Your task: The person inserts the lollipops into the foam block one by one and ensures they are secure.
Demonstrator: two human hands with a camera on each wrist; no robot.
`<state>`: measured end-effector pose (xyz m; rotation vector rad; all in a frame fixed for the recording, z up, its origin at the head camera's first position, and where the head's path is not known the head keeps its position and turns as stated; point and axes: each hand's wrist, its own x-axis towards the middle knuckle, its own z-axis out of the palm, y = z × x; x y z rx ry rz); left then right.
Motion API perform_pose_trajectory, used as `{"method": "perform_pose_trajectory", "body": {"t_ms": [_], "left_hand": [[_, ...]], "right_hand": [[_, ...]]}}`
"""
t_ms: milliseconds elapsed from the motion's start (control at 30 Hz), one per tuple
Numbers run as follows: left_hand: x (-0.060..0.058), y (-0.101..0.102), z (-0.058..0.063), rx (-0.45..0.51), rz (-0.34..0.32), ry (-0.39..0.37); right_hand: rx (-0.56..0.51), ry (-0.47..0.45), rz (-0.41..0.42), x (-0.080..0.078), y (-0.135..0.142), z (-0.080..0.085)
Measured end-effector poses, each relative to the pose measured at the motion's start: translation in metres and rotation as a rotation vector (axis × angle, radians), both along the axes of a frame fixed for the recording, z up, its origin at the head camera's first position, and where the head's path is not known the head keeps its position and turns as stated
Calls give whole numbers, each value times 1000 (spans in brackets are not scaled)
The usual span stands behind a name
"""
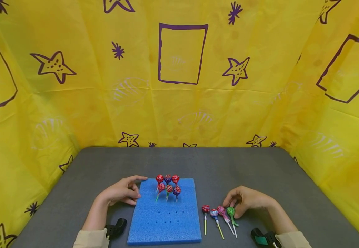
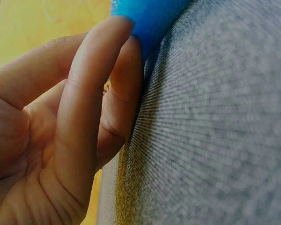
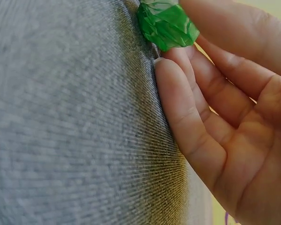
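Observation:
My left hand [image 1: 121, 191] is at the far left of the blue foam board [image 1: 167, 234]. Its index finger reaches to the corner and its thumb is against the left edge; the left wrist view shows fingertips right at the blue foam [image 2: 152, 23]. Several wrapped lollipops stand upright in the board's far half, among them a green-and-red one [image 1: 169, 188]. My right hand [image 1: 249, 200] rests at the green lollipop [image 1: 230, 212] lying on the table, index finger and thumb spread on either side. In the right wrist view its green wrapper [image 3: 168, 26] sits between them.
Left of the green lollipop lie a pink one [image 1: 221, 210], a blue one [image 1: 214, 213] and a red one [image 1: 205, 208], beside the board's right edge. Small holes dot the board's near half. Yellow patterned cloth [image 1: 182, 113] surrounds the dark grey table [image 1: 244, 165].

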<state>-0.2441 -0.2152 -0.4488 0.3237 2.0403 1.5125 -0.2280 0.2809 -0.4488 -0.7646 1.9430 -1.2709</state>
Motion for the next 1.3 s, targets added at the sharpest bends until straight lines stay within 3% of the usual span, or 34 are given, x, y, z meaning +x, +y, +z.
{"method": "perform_pose_trajectory", "body": {"t_ms": [400, 900, 1100, 1300], "left_hand": [[-2, 1, 0, -11, 8, 3], [-3, 1, -2, -11, 11, -6], [-2, 0, -2, -11, 13, -5], [-1, 1, -2, -17, 17, -7]], "right_hand": [[48, 42, -7, 1, -3, 3], [31, 57, -1, 0, 2, 3], [8, 96, -12, 1, 4, 10], [-28, 68, -33, 4, 0, 19]]}}
